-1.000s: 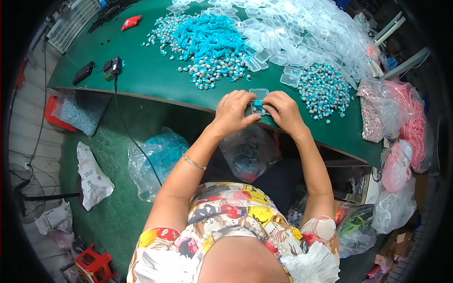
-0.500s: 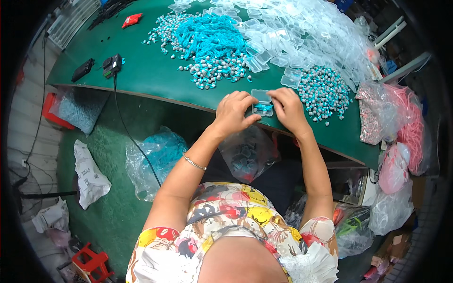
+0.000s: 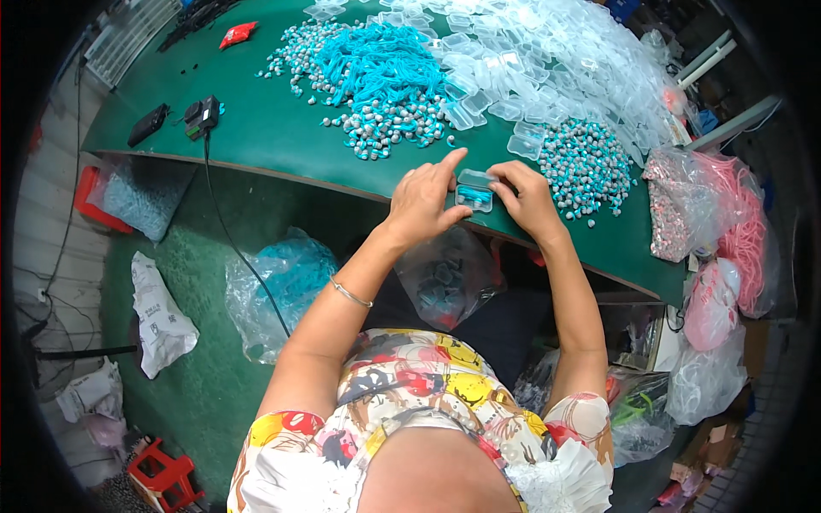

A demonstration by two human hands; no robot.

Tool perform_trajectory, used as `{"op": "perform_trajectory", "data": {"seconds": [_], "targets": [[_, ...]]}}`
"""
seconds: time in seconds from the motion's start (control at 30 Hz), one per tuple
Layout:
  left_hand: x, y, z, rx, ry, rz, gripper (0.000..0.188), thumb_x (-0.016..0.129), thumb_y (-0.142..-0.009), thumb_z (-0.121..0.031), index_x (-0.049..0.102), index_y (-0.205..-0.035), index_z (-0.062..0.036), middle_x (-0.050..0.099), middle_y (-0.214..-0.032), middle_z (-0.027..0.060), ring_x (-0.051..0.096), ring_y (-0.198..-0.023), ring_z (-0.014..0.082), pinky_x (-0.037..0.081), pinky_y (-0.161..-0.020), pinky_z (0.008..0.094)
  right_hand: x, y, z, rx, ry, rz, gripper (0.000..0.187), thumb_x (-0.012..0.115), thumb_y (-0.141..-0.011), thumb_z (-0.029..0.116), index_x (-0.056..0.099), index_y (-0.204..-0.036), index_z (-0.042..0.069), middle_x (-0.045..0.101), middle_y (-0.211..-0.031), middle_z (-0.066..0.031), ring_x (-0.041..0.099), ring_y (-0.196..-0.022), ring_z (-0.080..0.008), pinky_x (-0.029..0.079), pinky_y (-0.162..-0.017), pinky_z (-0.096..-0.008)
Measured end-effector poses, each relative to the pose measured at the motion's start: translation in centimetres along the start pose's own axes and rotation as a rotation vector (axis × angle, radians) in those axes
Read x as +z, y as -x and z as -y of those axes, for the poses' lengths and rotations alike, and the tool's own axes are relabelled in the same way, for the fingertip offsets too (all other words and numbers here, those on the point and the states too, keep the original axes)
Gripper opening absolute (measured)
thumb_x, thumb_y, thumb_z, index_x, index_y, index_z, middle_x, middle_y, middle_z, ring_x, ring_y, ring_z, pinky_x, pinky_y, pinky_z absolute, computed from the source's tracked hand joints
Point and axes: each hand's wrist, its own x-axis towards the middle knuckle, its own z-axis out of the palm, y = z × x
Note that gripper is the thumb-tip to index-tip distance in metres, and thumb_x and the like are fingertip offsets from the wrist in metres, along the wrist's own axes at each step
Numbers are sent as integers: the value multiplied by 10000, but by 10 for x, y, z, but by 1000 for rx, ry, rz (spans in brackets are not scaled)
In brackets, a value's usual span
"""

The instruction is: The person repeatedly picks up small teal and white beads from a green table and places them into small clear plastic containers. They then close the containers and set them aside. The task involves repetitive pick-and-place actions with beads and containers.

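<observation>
A small clear plastic box (image 3: 475,206) sits near the table's front edge with its hinged lid (image 3: 476,179) raised at the back. Inside lie turquoise cord-like pieces with some pale bits. My left hand (image 3: 421,198) is at the box's left side, thumb tip by its near left corner, index finger stretched up and away; its fingers are apart. From the right, my right hand (image 3: 528,198) pinches the lid's right edge between thumb and fingers. Right of that hand lies a heap of grey-and-turquoise beads (image 3: 588,162).
A bundle of turquoise cords (image 3: 376,64) with more bead ends (image 3: 389,128) lies behind my left hand. Many empty clear boxes (image 3: 547,64) fill the back right. Bags of pink cord (image 3: 731,214) stand at the right edge; a black device (image 3: 203,117) with a cable is far left.
My left index finger has lifted out of the box and points upward. The lid has tilted forward, lower than before, with my right hand at its edge.
</observation>
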Motion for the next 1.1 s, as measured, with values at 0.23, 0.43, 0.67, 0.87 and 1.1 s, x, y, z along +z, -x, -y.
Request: {"op": "perform_trajectory", "data": {"seconds": [0.23,0.43,0.67,0.87,1.1], "targets": [[1,0,4,72,-132,39,544,806,-748,-293,605,-1222,-115,610,-959,76,591,-948,302,461,-800,422,9,29,1,67,13,-185,164,650,-850,7,693,-1008,14,694,-973,-127,661,-839,-304,520,-745,-385],[1,1,3,80,-116,22,501,804,-754,-301,632,-1186,-112,616,-1035,90,596,-989,310,468,-836,430,23,44,13,15,279,-240,209,642,-815,14,689,-1014,53,688,-990,-92,629,-959,-299,472,-830,-416],[1,3,1,120,-135,8,452,802,-763,-277,658,-1154,-101,631,-1051,86,599,-976,306,480,-824,421,20,50,27,-133,601,-174,264,659,-791,27,668,-1052,67,656,-992,-60,615,-944,-260,430,-846,-411],[2,7,1,214,-181,-35,365,774,-792,-231,674,-1112,-85,642,-1013,81,600,-892,289,493,-755,400,14,56,28,-83,501,-164,299,696,-816,100,663,-1111,63,657,-1048,-70,604,-1008,-271,419,-887,-427],[6,4,1,206,-164,-64,251,723,-847,-196,659,-1047,-58,637,-981,101,599,-854,305,498,-741,411,20,27,11,-125,203,-43,289,718,-840,159,654,-1099,48,658,-1029,-117,601,-999,-309,454,-856,-417]]}}
